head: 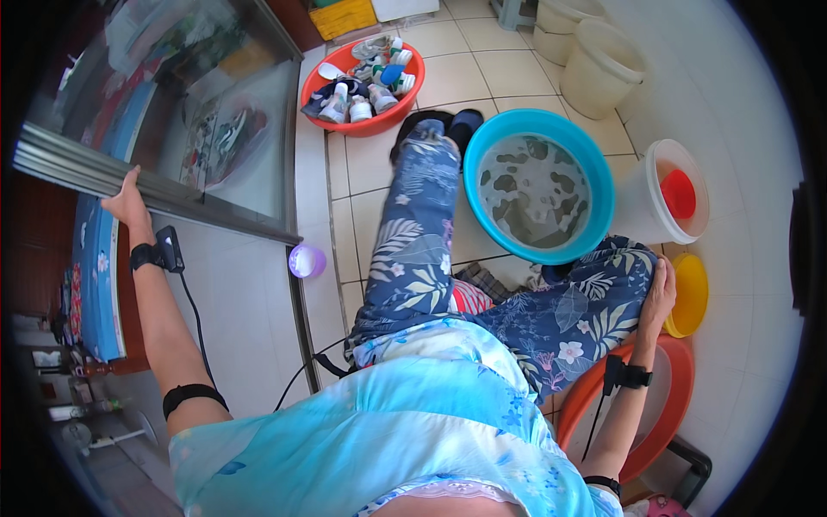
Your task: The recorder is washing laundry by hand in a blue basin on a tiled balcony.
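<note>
My left hand (129, 200) rests against the metal frame of a sliding glass door (187, 194), thumb and fingers spread. My right hand (658, 294) lies on my right knee, over dark trousers (581, 304) with a leaf and flower print. Before me stands a turquoise plastic basin (604, 194) of cloudy, foamy water, with something pale under the surface. Beyond my left foot, a red-orange basin (381, 123) holds several shoes (336, 106). A purple cup (307, 261) stands on the door sill, near my left leg.
Cream buckets (597, 77) stand along the right wall. A white bucket (636, 200) with a red item inside, a yellow container (691, 294) and a large orange basin (678, 388) are at my right. Dark shoes (466, 126) lie beside my left foot. Cables run from my wrist straps.
</note>
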A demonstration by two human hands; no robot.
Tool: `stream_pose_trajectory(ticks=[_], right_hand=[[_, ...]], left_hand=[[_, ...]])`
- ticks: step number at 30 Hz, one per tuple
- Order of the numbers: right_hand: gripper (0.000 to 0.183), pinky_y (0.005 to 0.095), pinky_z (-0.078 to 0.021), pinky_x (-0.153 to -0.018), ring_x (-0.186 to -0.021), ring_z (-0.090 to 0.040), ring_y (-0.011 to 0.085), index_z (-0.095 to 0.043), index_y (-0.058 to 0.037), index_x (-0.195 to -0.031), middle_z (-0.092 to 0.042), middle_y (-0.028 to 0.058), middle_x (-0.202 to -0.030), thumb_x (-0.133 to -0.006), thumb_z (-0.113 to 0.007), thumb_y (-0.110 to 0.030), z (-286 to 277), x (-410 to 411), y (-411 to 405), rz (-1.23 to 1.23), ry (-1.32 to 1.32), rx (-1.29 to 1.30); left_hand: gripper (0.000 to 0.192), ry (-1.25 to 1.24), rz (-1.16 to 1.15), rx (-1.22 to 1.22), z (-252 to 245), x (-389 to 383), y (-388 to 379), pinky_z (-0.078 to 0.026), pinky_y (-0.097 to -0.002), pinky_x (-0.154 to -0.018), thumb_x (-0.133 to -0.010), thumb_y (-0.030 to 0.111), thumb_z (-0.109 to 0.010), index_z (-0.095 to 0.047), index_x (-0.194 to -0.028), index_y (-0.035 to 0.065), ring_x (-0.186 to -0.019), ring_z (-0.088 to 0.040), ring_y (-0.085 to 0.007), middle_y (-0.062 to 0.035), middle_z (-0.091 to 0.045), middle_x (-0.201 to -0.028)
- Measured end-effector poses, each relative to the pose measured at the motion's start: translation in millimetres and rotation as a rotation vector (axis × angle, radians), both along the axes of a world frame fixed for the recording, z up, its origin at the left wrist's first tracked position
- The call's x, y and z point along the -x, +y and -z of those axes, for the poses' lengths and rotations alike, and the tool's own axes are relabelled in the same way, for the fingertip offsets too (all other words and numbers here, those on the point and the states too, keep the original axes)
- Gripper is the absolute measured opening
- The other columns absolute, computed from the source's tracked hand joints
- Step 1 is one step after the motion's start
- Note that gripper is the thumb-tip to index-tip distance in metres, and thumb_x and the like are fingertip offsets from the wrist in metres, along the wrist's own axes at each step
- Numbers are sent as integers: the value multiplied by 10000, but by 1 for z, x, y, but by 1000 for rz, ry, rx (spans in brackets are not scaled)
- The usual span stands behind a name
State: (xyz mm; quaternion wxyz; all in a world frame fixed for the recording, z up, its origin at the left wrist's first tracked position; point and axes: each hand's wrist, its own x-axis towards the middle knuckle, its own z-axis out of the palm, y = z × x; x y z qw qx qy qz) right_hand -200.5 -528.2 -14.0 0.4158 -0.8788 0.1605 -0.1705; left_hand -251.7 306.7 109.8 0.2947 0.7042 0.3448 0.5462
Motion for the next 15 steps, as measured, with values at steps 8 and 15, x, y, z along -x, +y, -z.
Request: stream_pose_trajectory(ticks=[8,15], right_hand=[[388,265,-375,-929,-1016,-540,213,-574,38,-1103,-590,143,-1093,-942,-458,-296,8,4,-7,28,-27,-54],[393,261,-381,-922,-1013,-543,209,-578,28,-1107,-597,140,-1083,-941,-461,-308,3,4,-1,38,-1,-69]], left_hand=[[577,-48,114,29,5,5,8,-458,-317,-823,-631,51,-768,-407,-1048,-117,-906,-566,-228,-201,-546,-1046],[577,-1,4,37,4,-2,-7,-458,-315,-832,-622,76,-779,-406,-1021,-110,-913,-564,-231,-217,-540,-1048]])
